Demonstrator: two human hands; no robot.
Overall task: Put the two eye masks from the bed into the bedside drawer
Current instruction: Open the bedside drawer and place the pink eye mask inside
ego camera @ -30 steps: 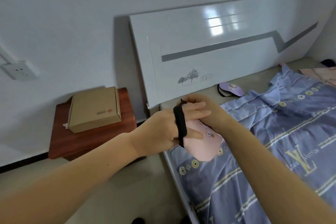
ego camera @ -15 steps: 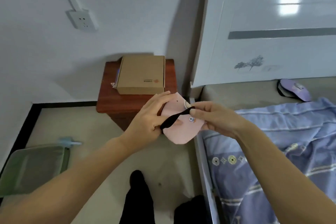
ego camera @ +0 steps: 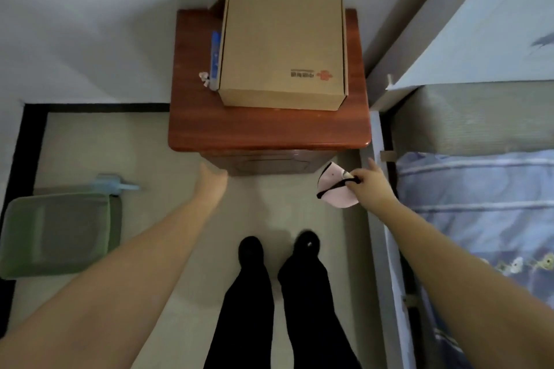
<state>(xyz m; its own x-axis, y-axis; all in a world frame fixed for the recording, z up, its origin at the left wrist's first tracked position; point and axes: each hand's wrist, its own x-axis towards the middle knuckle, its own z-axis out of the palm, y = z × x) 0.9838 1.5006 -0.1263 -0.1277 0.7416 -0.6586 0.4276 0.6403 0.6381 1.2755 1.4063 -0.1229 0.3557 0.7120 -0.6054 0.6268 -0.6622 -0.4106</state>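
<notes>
My right hand pinches the pink eye mask by its black strap, holding it in the air just right of the bedside cabinet's front. The red-brown bedside cabinet stands ahead, its drawer front shut beneath the overhanging top. My left hand reaches under the cabinet's left front corner; its fingers are hidden by the drawer face. The purple eye mask is out of view.
A cardboard box fills most of the cabinet top, with a blue item beside it. The bed with a blue patterned cover runs along the right. A green bin sits on the floor at left. My legs stand before the cabinet.
I have turned from the bed to face down at the cabinet. My left hand has let go of the pink mask and reached to the drawer front; my right hand keeps the mask.
</notes>
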